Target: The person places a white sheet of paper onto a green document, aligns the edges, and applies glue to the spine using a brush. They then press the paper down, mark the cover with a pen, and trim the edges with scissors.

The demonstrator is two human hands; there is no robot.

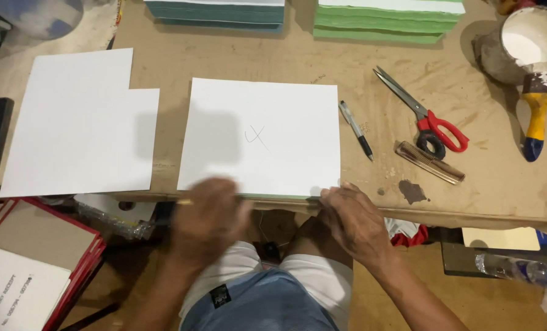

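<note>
At bench (482,184) front edge, left to right: left hand (207,214), motion-blurred, laid over near-left edge of white sheet (264,136), grip impossible to tell; sheet flat at centre, topping a thin green-edged stack, pencilled cross mid-face; right hand (354,216), fingers curled on near-right corner, pinching or steadying it. Step judged: squaring or lifting the top sheet; next move calls for both corners held level. Further right, untouched: pen (355,129), red-handled scissors (425,114), comb (430,162).

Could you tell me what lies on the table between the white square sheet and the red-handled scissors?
A pen lies there, slanted, just right of the white sheet and left of the scissors. Around it the brown table is bare; the head view shows this.
</note>
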